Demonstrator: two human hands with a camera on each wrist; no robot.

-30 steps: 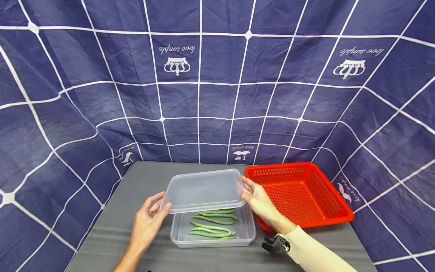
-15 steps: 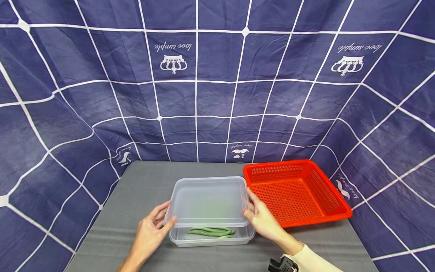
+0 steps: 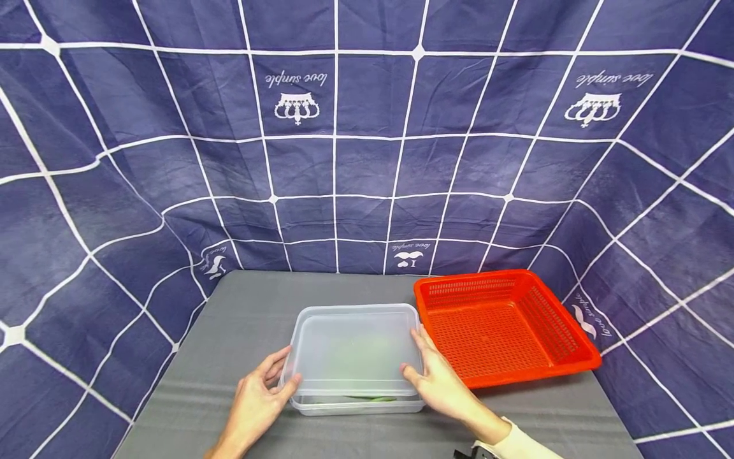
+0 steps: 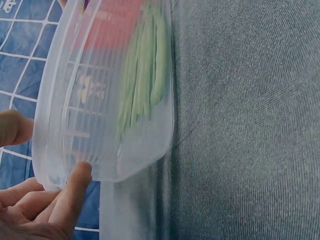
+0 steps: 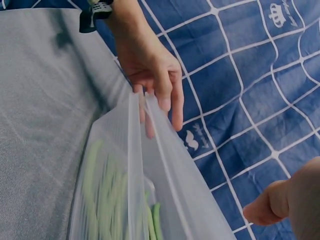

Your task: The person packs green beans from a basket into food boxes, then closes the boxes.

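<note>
A translucent plastic lid [image 3: 352, 344] lies over a clear rectangular food container [image 3: 344, 410]. Its near edge stays apart from the container's front rim, and the right wrist view shows a wedge-shaped gap between lid and rim. Several green beans [image 4: 145, 65] lie inside, blurred through the plastic. My left hand [image 3: 256, 400] holds the lid's left edge, thumb at the top and fingers along the side, one fingertip against the container wall. My right hand [image 3: 440, 382] grips the lid's right edge, thumb on top; its other fingers are partly hidden.
A red plastic basket [image 3: 487, 338] with slotted sides stands just right of the container, close to my right hand. Grey cloth [image 3: 246, 312] covers the table. A blue curtain [image 3: 367, 166] with white lines encloses the back and sides.
Both hands have lowered the lid from a tilted hold above the container down over it and towards me. The beans, plainly seen before, are now mostly covered.
</note>
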